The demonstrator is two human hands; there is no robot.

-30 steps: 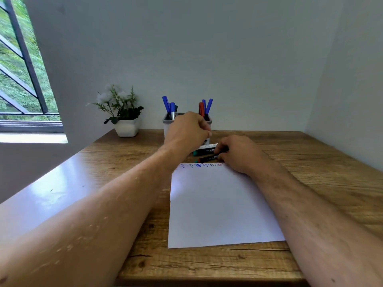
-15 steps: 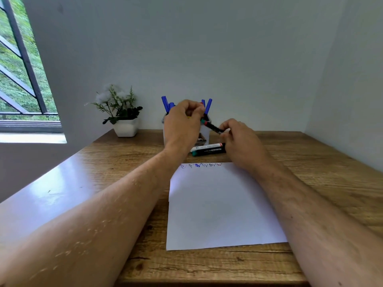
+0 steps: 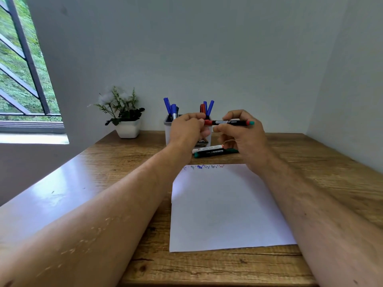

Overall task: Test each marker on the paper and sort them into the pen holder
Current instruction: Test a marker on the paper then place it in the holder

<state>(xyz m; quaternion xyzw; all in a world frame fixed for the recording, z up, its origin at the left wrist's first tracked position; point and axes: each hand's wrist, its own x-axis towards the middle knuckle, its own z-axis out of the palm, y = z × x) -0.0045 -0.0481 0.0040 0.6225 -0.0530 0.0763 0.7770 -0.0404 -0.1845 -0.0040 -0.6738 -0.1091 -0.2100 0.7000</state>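
Head view: since a second ago the marker (image 3: 229, 122) has risen off the desk toward twelve o'clock, right hand (image 3: 242, 135) gripping its barrel, left hand (image 3: 189, 129) pinching its red cap, likely uncapping for testing.

We get soft, even daylight from the window (image 3: 22, 65) at the left, and it lays a pale glare across the left side of the wooden table (image 3: 323, 183). The wall (image 3: 186, 48) is evenly lit, no hard shadows. We see wide-angle stretching at the edges, forearms ballooning toward the corners. The white paper (image 3: 226, 210) looks slightly washed out.
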